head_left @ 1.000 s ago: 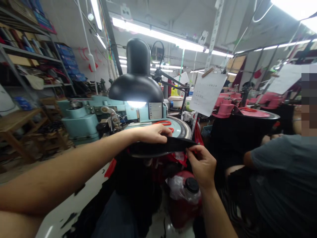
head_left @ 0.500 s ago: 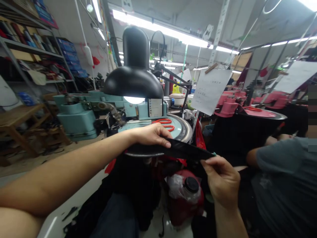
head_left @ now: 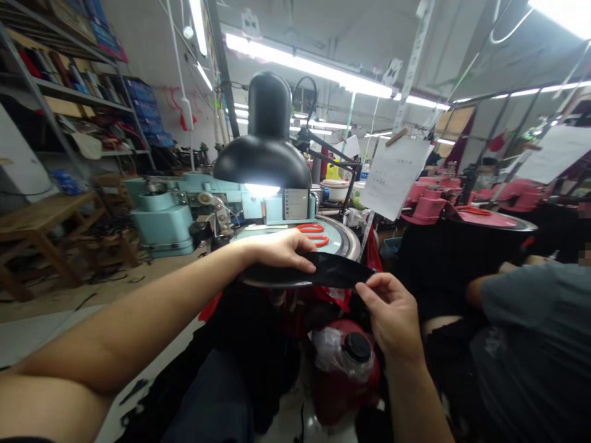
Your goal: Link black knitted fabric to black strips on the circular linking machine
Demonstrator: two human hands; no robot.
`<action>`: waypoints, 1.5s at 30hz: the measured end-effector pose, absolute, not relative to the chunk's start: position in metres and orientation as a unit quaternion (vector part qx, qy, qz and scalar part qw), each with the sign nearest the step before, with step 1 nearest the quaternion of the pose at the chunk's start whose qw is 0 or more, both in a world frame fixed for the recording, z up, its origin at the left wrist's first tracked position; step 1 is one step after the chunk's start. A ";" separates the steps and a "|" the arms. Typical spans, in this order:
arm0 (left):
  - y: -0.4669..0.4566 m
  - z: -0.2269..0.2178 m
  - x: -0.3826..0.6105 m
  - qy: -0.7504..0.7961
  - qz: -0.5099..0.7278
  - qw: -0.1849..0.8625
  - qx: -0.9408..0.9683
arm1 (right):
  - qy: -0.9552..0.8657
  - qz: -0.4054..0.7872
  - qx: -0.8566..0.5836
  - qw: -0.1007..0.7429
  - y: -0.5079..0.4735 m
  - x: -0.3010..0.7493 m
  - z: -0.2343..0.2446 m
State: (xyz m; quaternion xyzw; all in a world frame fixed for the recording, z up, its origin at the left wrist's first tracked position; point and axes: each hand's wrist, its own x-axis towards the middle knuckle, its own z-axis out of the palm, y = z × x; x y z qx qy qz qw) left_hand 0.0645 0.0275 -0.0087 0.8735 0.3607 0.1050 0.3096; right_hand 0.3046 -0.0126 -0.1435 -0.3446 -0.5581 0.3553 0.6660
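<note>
A black strip of knitted fabric (head_left: 335, 272) lies along the toothed rim of the round dial (head_left: 347, 239) of a light-blue machine (head_left: 175, 215). My left hand (head_left: 277, 249) reaches across with its fingers closed on the strip's left part at the rim. My right hand (head_left: 392, 314) pinches the strip's right end between thumb and fingers, just off the dial's edge. More black fabric hangs below the dial.
A lit black desk lamp (head_left: 264, 157) hangs over the dial, and red scissors (head_left: 311, 232) lie on it. A paper sheet (head_left: 392, 175) hangs to the right. A person in a grey shirt (head_left: 530, 320) sits at my right by pink machines (head_left: 434, 206). Shelves (head_left: 69, 92) stand at left.
My right hand, which had pulled the strip's end out to the right half a second ago, has come back left toward the dial. My left hand stays at the rim.
</note>
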 end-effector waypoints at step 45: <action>0.047 -0.030 0.075 0.328 0.183 0.324 0.868 | -0.579 0.163 -0.301 0.740 -0.018 0.308 -0.153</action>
